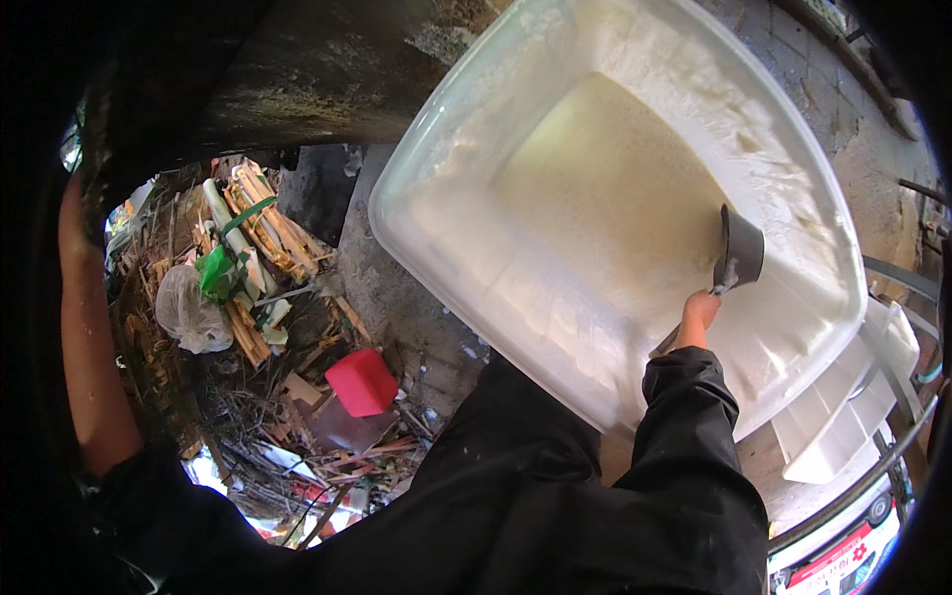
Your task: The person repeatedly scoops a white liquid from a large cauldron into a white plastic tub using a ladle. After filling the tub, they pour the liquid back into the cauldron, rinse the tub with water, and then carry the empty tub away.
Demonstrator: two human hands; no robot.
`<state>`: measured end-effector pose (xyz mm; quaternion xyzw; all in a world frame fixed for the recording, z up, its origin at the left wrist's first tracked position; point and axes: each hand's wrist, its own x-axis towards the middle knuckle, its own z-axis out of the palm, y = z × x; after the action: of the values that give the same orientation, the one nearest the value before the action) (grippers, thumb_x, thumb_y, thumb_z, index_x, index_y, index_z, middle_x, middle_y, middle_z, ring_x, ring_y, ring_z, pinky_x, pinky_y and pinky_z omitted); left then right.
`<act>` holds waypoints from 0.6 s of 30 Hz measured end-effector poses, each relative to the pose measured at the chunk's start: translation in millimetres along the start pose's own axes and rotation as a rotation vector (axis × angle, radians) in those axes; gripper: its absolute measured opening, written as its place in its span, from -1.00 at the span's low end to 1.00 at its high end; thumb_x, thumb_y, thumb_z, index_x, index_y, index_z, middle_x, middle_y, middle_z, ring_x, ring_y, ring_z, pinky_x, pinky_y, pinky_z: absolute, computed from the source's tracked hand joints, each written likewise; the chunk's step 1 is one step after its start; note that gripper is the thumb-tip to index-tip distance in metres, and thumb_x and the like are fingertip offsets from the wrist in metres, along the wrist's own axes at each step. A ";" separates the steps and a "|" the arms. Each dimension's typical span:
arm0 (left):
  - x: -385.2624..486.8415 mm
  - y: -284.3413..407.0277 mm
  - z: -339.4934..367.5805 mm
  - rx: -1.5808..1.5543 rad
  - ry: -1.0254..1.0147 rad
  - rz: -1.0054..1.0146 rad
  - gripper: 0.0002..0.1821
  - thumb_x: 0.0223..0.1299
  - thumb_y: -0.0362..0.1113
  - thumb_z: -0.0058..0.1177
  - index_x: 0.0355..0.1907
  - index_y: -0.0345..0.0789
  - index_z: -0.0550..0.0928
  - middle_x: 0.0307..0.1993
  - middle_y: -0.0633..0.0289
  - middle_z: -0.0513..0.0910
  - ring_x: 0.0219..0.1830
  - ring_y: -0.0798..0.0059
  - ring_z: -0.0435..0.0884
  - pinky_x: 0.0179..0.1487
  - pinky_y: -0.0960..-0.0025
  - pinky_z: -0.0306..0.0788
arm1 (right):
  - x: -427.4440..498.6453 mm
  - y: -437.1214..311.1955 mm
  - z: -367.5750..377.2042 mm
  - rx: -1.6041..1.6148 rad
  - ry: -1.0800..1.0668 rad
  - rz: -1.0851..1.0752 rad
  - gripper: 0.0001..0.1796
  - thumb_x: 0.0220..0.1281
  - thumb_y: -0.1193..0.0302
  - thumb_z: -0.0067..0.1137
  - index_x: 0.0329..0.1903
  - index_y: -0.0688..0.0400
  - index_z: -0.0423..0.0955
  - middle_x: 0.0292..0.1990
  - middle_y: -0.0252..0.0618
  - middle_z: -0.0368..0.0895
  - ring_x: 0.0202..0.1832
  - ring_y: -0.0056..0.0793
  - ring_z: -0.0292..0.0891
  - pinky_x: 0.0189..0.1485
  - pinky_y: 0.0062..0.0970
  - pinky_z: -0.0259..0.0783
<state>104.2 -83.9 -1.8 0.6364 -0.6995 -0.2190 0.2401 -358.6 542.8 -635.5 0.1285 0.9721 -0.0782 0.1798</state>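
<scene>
My right hand (698, 316) grips the handle of a dark ladle (744, 245) over a large, translucent white plastic tub (439, 290). The ladle's deep cup is tilted at the right edge of a cloudy beige liquid (595, 178) in the tub. Its rim seems to touch the surface, though I cannot tell how much is inside. Pale, wet residue streaks the tub's walls. On the far left, my bare left forearm (89, 357) reaches upward. The left hand itself is out of view, lost in the dark rim of the picture.
A blackened, sooty surface (320, 104) overhangs the upper left. Below it lie bundled wood strips (271, 223), a clear plastic bag (190, 309), a green bag (216, 271) and scattered sticks. A red block-shaped object (362, 381) rests there. White plastic (840, 416) and metal bars flank the tub's right.
</scene>
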 end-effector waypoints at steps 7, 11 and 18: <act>-13.6 6.0 10.2 -0.034 -0.020 0.079 -0.45 0.24 0.01 -0.20 0.17 -0.29 0.41 0.12 0.13 0.45 0.15 0.30 0.38 0.23 0.30 0.15 | -54.5 -13.5 38.4 0.142 -0.564 -0.010 -0.63 0.17 0.23 0.01 -0.57 0.28 0.42 -0.55 -0.06 0.55 -0.51 -0.18 0.53 -0.51 -0.26 0.39; -30.6 24.7 31.8 0.035 -0.010 0.013 -0.51 0.19 0.02 -0.15 0.05 -0.24 0.52 -0.04 0.22 0.54 0.00 0.43 0.44 0.12 0.40 0.20 | -86.5 -32.3 16.9 1.164 -1.532 0.766 -0.77 0.28 0.37 -0.09 -0.52 0.04 0.23 -0.73 -0.57 0.15 -0.73 -0.75 0.11 -0.68 -0.67 0.15; -44.6 50.5 59.1 0.691 -0.094 0.613 -0.72 0.02 -0.36 -0.14 -0.21 -0.29 0.60 -0.20 0.03 0.59 -0.17 0.16 0.56 -0.07 0.31 0.37 | -165.0 -77.4 -92.6 1.216 -1.720 0.610 -0.84 0.28 0.38 -0.08 -0.45 0.05 0.26 -0.66 -0.58 0.17 -0.71 -0.79 0.10 -0.66 -0.70 0.17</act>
<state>31.5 -34.6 -20.0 0.4323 -0.8975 0.0795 0.0354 -261.8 450.7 -480.8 0.3333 0.2480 -0.5605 0.7164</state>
